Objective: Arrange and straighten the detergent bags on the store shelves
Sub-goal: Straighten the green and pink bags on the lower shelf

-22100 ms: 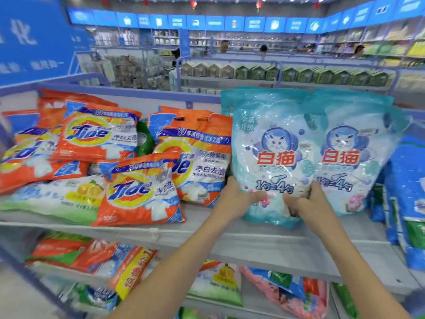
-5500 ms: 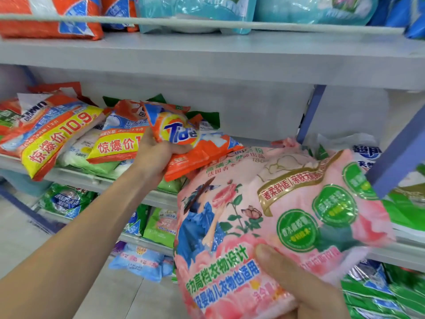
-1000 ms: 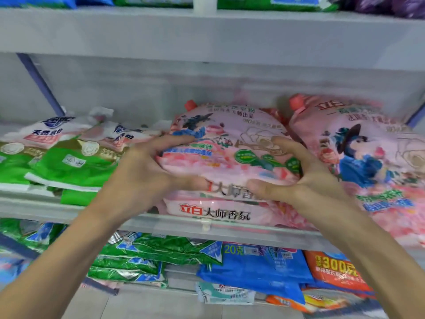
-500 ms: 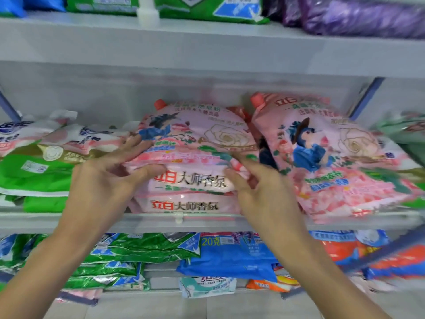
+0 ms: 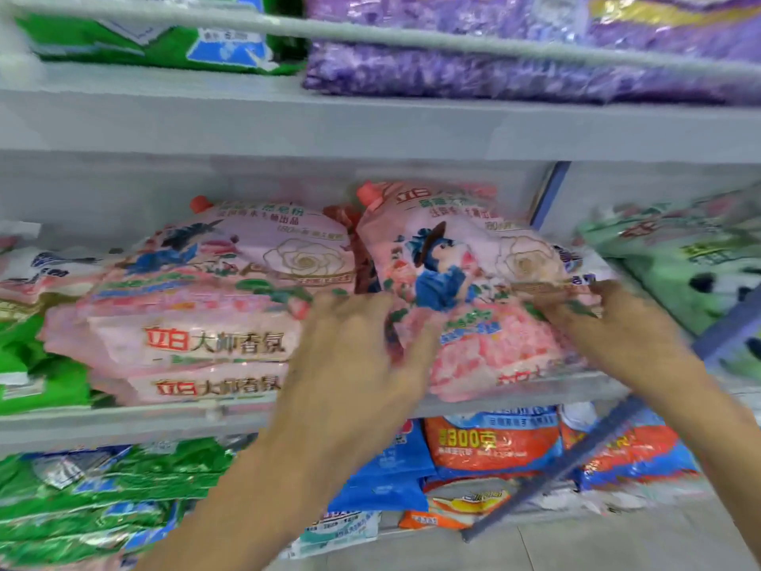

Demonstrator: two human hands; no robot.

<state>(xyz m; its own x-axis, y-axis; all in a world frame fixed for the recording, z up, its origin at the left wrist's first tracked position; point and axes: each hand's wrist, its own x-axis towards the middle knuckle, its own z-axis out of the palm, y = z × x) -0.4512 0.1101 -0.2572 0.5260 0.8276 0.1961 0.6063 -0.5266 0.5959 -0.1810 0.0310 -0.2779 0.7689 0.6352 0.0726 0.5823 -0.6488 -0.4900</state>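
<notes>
Two lots of pink rose-print detergent bags lie on the middle shelf (image 5: 123, 422). The left lot (image 5: 230, 282) is a stack of three or so with red lettering on the front edges. The right pink bag (image 5: 465, 257), with a blue-hatted figure on it, slopes toward me. My left hand (image 5: 354, 344) grips its left edge, fingers in the gap between the two lots, thumb on the front. My right hand (image 5: 617, 323) holds its right edge. Motion blur softens the whole view.
Green bags (image 5: 37, 372) lie left of the pink stack, and pale green bags (image 5: 692, 265) right of a blue upright (image 5: 547, 195). Purple bags (image 5: 494, 68) and a green bag (image 5: 164, 43) sit above. Green (image 5: 103, 488), blue and orange bags (image 5: 494, 447) fill the lower shelf.
Both hands have left the left pink stack and moved right onto the right pink bag. The view has shifted right and slightly up.
</notes>
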